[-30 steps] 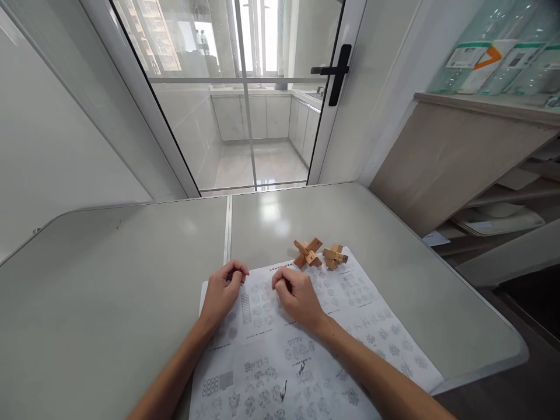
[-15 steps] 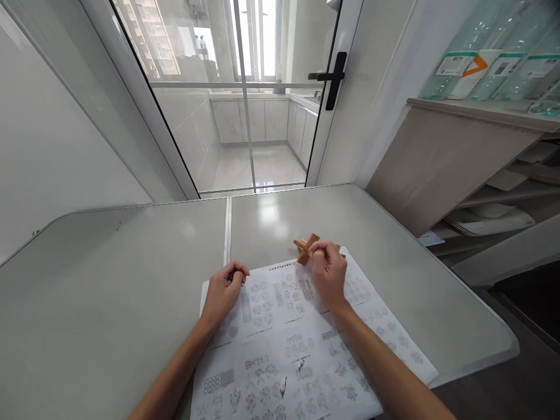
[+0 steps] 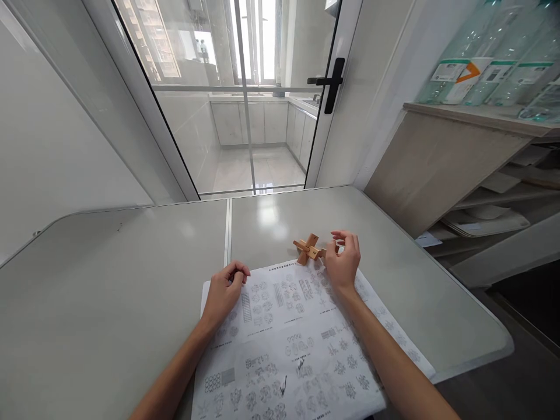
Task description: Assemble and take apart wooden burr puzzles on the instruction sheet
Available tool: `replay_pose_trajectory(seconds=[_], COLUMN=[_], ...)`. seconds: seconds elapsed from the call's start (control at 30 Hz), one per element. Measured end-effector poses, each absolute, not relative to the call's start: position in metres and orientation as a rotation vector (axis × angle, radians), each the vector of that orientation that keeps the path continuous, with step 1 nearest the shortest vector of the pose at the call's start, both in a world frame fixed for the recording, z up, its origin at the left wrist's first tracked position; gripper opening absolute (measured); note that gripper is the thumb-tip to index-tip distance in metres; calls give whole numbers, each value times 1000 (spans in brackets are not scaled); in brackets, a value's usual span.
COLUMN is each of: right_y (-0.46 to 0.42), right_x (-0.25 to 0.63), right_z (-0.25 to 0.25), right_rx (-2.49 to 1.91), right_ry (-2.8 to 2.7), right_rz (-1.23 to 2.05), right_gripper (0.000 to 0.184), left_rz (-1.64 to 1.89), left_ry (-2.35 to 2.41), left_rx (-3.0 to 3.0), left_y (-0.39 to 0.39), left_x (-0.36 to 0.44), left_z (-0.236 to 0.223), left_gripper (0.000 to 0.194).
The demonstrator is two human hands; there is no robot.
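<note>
right hand curls over a wooden puzzle; whether it pinches, cannot tell. at its nine o'clock, another burr puzzle. left hand fisted on the printed sheet.

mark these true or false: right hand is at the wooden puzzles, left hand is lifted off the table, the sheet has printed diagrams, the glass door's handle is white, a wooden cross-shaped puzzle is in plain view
1. The right hand is at the wooden puzzles. True: it covers the second puzzle, just right of the cross-shaped puzzle.
2. The left hand is lifted off the table. False: it rests curled on the upper left part of the printed sheet.
3. The sheet bears printed diagrams. True: rows of small drawings cover it.
4. The glass door's handle is white. False: the door handle is black.
5. A cross-shaped wooden puzzle is in plain view. True: it stands on the table at the sheet's far edge.
</note>
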State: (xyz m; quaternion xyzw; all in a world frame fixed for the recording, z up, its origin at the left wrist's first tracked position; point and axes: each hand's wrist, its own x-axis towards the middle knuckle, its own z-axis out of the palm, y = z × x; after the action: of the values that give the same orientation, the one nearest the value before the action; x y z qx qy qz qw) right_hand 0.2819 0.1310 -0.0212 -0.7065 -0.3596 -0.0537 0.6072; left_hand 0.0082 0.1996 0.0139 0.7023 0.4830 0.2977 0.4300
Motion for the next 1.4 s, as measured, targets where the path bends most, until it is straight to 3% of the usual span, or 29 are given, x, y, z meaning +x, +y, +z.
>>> replay_pose_trajectory(seconds=[0.23, 0.63, 0.87, 1.4], right_y=[135, 136, 132, 114], right_x=[289, 296, 300, 275], right_z=[-29, -35, -28, 5], right_rx=[-1711, -1780, -1609, -1127], right_ry=[-613, -595, -475, -722], right_rz=[170, 154, 168, 617], right_gripper=[28, 27, 25, 32], left_rz=[737, 733, 748, 729], left_ry=[1195, 1200, 1189, 1085], left_rx=[1745, 1740, 1768, 2081], left_y=[199, 197, 198, 192], left_x=[7, 8, 7, 7], left_z=[13, 16, 12, 2], left_gripper=[20, 18, 19, 23])
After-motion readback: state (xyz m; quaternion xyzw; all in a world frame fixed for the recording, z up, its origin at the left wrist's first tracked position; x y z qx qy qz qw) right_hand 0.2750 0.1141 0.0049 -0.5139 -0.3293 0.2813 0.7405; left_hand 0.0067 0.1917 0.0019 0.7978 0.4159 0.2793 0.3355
